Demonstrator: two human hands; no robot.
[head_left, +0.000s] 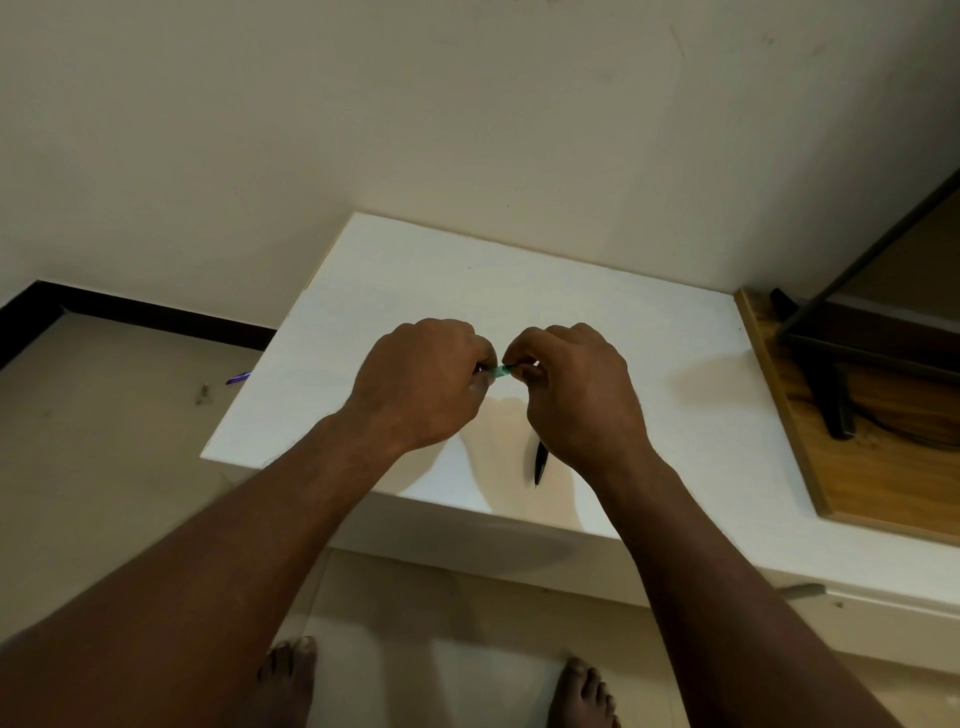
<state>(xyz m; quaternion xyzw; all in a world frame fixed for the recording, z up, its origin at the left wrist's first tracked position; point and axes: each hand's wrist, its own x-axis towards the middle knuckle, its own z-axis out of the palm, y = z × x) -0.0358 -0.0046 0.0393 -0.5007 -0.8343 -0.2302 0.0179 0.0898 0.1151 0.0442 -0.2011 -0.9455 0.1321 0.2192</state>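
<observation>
Both hands are raised over a white tabletop (415, 270). My left hand (421, 384) and my right hand (576, 389) meet fingertip to fingertip, each pinching one end of a small teal, pen-like piece (503, 370). Only a short middle stretch of that piece shows between the fingers. A dark pen (541, 461) sticks out below my right hand; my wrist hides its upper end, so I cannot tell whether that hand holds it or whether it lies on the table.
A wooden board (810, 447) carrying a black stand (836, 395) sits at the table's right. A purple pen (239, 378) lies on the floor left of the table. My bare feet (288, 680) stand below the front edge. A wall rises behind.
</observation>
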